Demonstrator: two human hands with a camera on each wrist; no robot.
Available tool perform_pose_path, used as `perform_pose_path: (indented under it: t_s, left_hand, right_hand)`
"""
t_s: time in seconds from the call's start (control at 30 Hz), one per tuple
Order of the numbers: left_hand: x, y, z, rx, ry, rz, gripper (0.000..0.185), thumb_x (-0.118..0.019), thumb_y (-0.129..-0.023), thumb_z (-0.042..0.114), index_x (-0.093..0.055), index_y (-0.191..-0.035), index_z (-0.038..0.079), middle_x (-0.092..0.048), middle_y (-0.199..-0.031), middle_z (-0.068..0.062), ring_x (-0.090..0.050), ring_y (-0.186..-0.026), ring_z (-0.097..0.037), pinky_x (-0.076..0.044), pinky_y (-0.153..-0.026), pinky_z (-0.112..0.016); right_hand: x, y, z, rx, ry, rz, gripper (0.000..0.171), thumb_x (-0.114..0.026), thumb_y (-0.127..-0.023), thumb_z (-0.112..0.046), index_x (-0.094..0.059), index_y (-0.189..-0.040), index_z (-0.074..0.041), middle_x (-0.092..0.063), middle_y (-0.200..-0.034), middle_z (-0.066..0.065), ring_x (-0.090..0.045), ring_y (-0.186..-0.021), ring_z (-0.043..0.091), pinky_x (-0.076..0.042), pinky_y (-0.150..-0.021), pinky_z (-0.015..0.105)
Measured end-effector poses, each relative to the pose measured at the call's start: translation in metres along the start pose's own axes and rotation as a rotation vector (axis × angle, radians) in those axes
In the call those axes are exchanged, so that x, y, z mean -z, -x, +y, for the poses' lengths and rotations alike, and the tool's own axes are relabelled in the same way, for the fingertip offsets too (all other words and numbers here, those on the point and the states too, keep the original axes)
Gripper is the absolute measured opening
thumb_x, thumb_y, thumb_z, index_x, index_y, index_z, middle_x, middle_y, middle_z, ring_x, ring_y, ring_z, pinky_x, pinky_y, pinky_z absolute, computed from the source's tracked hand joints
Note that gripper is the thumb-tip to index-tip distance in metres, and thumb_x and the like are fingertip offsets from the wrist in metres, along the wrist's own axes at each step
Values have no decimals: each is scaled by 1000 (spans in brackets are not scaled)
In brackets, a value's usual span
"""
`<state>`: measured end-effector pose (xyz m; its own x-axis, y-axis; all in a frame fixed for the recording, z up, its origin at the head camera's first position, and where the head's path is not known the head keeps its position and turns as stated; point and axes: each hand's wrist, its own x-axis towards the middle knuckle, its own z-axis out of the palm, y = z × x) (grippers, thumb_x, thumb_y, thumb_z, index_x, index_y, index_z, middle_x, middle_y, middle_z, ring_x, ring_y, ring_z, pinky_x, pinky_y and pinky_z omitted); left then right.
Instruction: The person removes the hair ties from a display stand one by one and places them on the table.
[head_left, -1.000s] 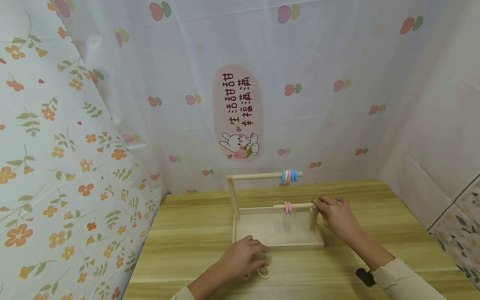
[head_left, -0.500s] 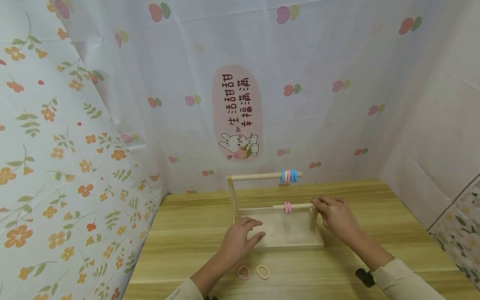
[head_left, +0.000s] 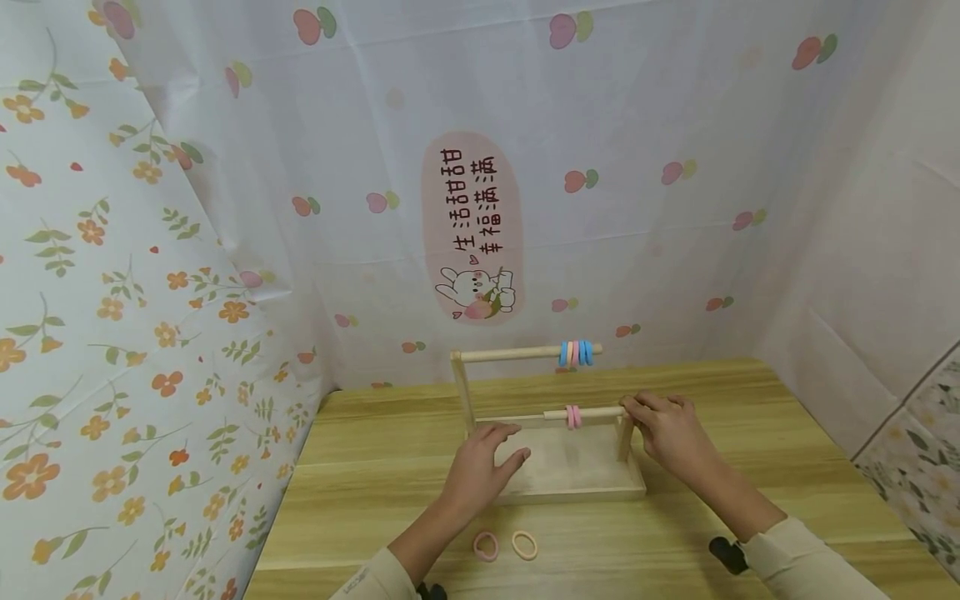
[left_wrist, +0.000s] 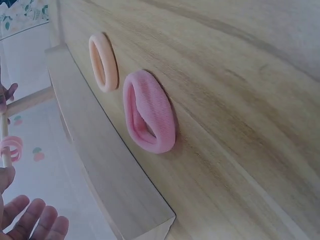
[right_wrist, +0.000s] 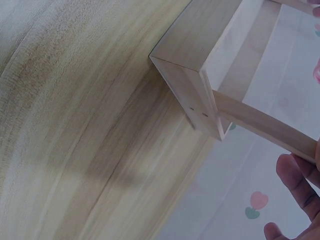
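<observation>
On the pale wooden bench (head_left: 360,492), we are steadying the light wooden two-rail rack (head_left: 525,450), right hand (head_left: 667,433) pinching its lower rail's end, left hand (head_left: 480,471) spread empty at its tray; next probably calls for the left hand picking up the pink fabric hair ring (head_left: 486,546).

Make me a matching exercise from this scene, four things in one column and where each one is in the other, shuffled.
Things:
1. pink hair tie
2. blue, pink and orange rings
3. right hand
4. left hand

Places:
A. at the end of the lower rod
B. on the table, in front of the wooden tray
C. on the top rod
D. over the tray's left front part

Pairs: 1-B, 2-C, 3-A, 4-D
</observation>
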<state>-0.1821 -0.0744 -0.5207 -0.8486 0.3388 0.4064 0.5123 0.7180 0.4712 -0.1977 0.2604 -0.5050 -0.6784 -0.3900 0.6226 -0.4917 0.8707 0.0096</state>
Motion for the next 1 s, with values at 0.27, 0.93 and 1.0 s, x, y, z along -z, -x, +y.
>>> perform_pose_path:
  t_s: [0.27, 0.93, 1.0]
  left_hand:
    - [2, -4, 1, 31, 31, -29, 47, -65, -98, 48, -65, -136, 19, -68, -130, 2, -68, -112, -16, -59, -90, -38]
    - [-1, -17, 8, 17, 16, -15, 51, -69, -96, 47, -63, -138, 19, -68, -133, 0, -67, -117, -17, -58, -97, -40]
    - [-1, -18, 9, 19, 14, -18, 51, -68, -96, 48, -62, -139, 21, -67, -134, 0, -67, -118, -17, -57, -98, -40]
  right_hand:
    - [1, -1, -2, -16, -11, -8, 24, -79, -85, -5, -76, -109, -9, -70, -96, 3, -71, -75, 21, -56, -77, 68]
    - [2, -2, -2, 24, -3, 46, 26, -81, -79, -2, -74, -102, -10, -69, -89, 5, -69, -71, 24, -57, -71, 65]
    - [2, -2, -2, 24, 0, 46, 26, -81, -79, -2, -74, -103, -10, -69, -89, 4, -69, -71, 24, -57, -72, 65]
